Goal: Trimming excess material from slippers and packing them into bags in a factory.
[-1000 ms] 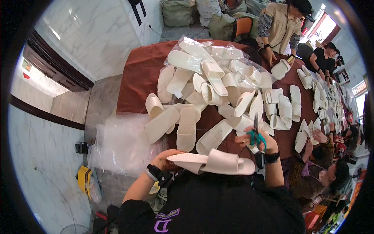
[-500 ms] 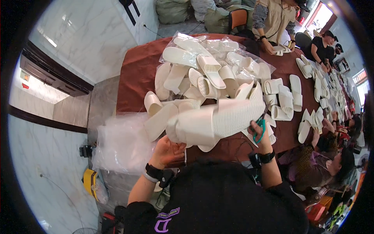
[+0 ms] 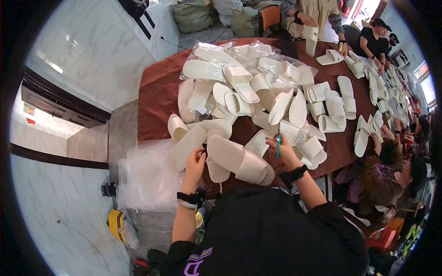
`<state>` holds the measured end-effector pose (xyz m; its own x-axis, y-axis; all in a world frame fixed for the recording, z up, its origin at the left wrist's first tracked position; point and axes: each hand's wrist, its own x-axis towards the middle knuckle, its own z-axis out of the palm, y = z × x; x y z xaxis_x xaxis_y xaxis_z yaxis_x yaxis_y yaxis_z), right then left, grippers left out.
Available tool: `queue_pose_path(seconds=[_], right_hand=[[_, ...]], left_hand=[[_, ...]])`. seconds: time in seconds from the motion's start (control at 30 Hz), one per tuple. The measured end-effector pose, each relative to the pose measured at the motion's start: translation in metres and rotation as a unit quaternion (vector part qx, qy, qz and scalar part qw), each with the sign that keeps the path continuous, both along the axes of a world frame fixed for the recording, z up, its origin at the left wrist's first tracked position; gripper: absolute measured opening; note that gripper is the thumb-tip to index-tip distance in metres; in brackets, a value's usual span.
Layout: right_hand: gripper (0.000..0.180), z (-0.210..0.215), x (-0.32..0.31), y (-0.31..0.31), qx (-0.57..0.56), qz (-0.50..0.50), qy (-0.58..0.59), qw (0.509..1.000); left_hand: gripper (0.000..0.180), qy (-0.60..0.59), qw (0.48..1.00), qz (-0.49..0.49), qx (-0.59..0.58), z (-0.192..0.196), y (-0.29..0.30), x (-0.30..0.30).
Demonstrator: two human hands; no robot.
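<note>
A cream-white slipper (image 3: 239, 160) lies at the near edge of the brown table (image 3: 159, 99), sole side partly up. My left hand (image 3: 195, 161) rests at its left end, fingers touching it and a second slipper (image 3: 216, 171) beneath. My right hand (image 3: 282, 148) is just right of it, closed around small teal-handled scissors (image 3: 278, 140) that point upward. A big heap of matching white slippers (image 3: 251, 99) fills the table beyond both hands, some in clear plastic bags (image 3: 216, 53).
A pile of clear plastic bags (image 3: 147, 177) hangs off the table's left near corner. Other people sit along the right side (image 3: 386, 170) and stand at the far end (image 3: 313, 16), handling slippers. A yellow object (image 3: 117, 225) lies on the marble floor.
The slipper that I held up close to the camera has come down onto the table's near edge. My right hand with the scissors has shifted left toward it.
</note>
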<state>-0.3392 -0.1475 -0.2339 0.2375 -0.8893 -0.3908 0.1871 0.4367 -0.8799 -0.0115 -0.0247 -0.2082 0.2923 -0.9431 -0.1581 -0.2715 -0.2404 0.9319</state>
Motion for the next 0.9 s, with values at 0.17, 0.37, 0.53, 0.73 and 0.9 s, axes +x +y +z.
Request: queue_pose_path(seconds=[0.17, 0.37, 0.53, 0.73, 0.9], right_hand=[[0.057, -0.051, -0.011, 0.027, -0.087, 0.273, 0.183, 0.94], [0.082, -0.076, -0.023, 0.028, -0.114, 0.288, 0.216, 0.926], [0.089, -0.06, -0.003, 0.036, -0.152, 0.376, 0.32, 0.856], [0.067, -0.068, -0.02, 0.054, -0.126, 0.37, 0.256, 0.884], [0.06, -0.003, -0.031, 0.049, -0.127, 0.278, 0.12, 0.944]], left_hand=[[0.047, -0.181, 0.983, -0.001, 0.034, -0.074, 0.04, 0.027], [0.048, 0.091, 0.992, 0.037, 0.083, -0.097, 0.011, -0.004], [0.038, -0.326, 0.945, 0.007, -0.02, -0.149, 0.03, -0.003], [0.047, 0.087, 0.995, 0.041, -0.021, -0.091, -0.002, -0.016], [0.039, 0.081, 0.991, -0.026, -0.105, -0.009, -0.008, -0.017]])
